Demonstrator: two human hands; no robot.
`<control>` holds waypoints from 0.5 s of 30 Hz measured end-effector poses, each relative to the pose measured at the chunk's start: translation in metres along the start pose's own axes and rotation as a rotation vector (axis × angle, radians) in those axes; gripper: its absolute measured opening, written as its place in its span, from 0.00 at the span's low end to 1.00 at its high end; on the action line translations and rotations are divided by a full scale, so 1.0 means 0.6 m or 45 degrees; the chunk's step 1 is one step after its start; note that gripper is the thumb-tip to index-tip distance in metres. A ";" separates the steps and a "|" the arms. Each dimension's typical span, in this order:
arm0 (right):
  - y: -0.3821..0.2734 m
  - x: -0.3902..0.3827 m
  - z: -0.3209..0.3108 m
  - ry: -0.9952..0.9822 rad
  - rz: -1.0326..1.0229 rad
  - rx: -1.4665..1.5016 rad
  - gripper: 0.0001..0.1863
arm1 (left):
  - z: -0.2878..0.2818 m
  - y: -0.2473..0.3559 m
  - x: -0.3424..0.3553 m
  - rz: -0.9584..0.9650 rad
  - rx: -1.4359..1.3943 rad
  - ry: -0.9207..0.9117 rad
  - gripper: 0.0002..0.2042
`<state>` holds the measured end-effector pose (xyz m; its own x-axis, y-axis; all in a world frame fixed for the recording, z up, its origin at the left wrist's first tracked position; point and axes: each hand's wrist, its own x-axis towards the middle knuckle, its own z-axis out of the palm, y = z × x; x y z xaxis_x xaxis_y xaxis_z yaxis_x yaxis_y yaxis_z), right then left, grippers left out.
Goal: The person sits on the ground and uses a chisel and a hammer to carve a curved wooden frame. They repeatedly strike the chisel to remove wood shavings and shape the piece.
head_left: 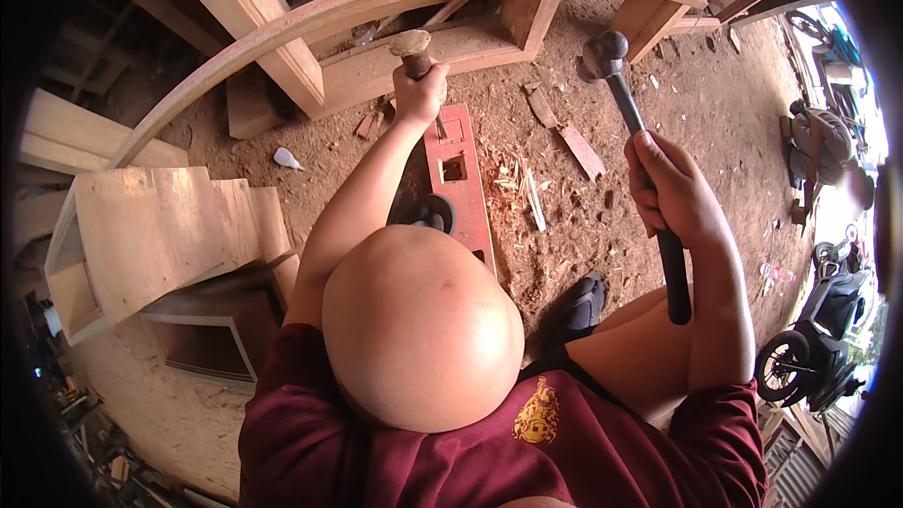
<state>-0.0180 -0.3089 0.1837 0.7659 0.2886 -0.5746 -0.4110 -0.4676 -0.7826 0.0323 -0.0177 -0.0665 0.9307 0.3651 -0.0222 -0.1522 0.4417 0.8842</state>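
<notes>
The left hand (420, 94), toward 12 o'clock, is curled in a fist around the chisel (414, 64), with the pale, frayed end of its handle sticking out above the grip. Its thin blade points down at the far end of the red plank (464, 190), which runs from 12 o'clock in toward the middle; whether the tip bites into the wood, I cannot tell. A square hole (453, 169) shows in the plank just nearer the person than the blade. The right hand (670, 186), just short of 3 o'clock, is wrapped around the handle of the hammer (625, 103), its dark head raised toward 1 o'clock, well apart from the chisel. Wood chips (532, 196) lie beside the plank toward 2 o'clock, near a loose red scrap (583, 152). The bare knee (423, 329) bulges toward 6 o'clock, and a motorbike (820, 343) stands toward 4 o'clock
</notes>
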 end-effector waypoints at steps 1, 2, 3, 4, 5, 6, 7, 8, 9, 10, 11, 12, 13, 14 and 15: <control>0.000 0.000 0.000 -0.004 -0.004 0.012 0.18 | 0.001 0.000 0.000 0.005 0.009 -0.014 0.08; 0.000 0.000 0.001 -0.007 -0.009 0.024 0.18 | 0.003 0.000 -0.001 0.011 0.016 -0.022 0.08; 0.000 0.000 0.001 -0.011 -0.013 0.037 0.18 | 0.005 0.000 -0.002 0.016 0.023 -0.030 0.08; -0.002 -0.001 0.003 -0.011 -0.021 0.027 0.18 | 0.006 0.000 -0.003 0.022 0.032 -0.035 0.08; -0.004 -0.002 0.006 -0.011 -0.029 0.018 0.18 | 0.007 0.000 -0.002 0.022 0.055 -0.039 0.08; -0.005 -0.003 0.009 -0.011 -0.037 0.008 0.18 | 0.008 -0.001 -0.001 0.021 0.078 -0.042 0.08; -0.007 -0.002 0.011 -0.020 -0.043 0.017 0.18 | 0.009 -0.002 -0.001 0.023 0.100 -0.045 0.09; -0.008 0.000 0.013 -0.030 -0.049 0.025 0.18 | 0.009 -0.004 -0.002 0.050 0.136 -0.054 0.09; -0.011 0.001 0.015 -0.039 -0.054 0.034 0.18 | 0.009 -0.006 -0.004 0.076 0.171 -0.062 0.09; -0.015 0.001 0.016 -0.048 -0.055 0.009 0.19 | 0.011 -0.006 -0.004 0.102 0.206 -0.076 0.09; -0.022 -0.001 0.016 -0.057 -0.055 -0.016 0.19 | 0.011 -0.006 -0.003 0.100 0.201 -0.068 0.09; -0.028 -0.003 0.016 -0.066 -0.055 -0.041 0.20 | 0.010 -0.005 -0.001 0.097 0.195 -0.061 0.09; -0.030 -0.003 0.017 -0.061 -0.061 -0.046 0.20 | 0.011 -0.005 -0.004 0.089 0.188 -0.051 0.09; -0.032 -0.004 0.018 -0.055 -0.067 -0.051 0.20 | 0.012 -0.005 -0.003 0.079 0.215 -0.058 0.09; -0.034 -0.003 0.020 -0.050 -0.072 -0.056 0.20 | 0.014 -0.005 0.000 0.068 0.241 -0.065 0.09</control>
<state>-0.0171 -0.2897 0.1980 0.7668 0.3478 -0.5394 -0.3449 -0.4855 -0.8034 0.0358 -0.0260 -0.0654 0.9393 0.3399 0.0467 -0.1412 0.2588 0.9556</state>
